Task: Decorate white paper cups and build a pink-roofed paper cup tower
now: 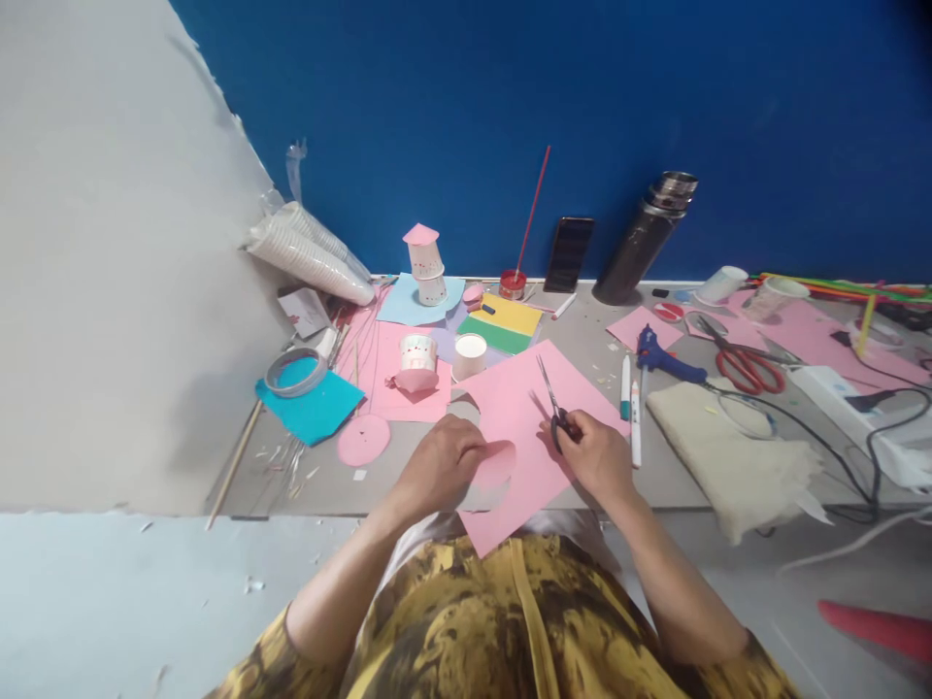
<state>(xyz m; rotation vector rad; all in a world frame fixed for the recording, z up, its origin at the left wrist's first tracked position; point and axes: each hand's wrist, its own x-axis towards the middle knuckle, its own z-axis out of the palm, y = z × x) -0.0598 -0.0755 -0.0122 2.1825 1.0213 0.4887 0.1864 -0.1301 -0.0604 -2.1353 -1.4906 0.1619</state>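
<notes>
My right hand (598, 454) is closed round the black handles of small scissors (551, 400), blades pointing up and away over a pink paper sheet (518, 408). My left hand (441, 464) is closed on a round pink cut-out (493, 466) at the sheet's near left edge, where a curved notch is cut away. Both hands rest close together above the table's front edge.
A pink paper disc (363, 440) lies left of my hands. Decorated paper cups (417, 357), a plain cup (470, 355) and coloured sheets lie behind. Right: white markers (635, 417), blue glue gun (659, 354), red scissors (743, 364), folded cloth (728, 447), power strip, cables. A flask (645, 238) and phone lean on the blue wall.
</notes>
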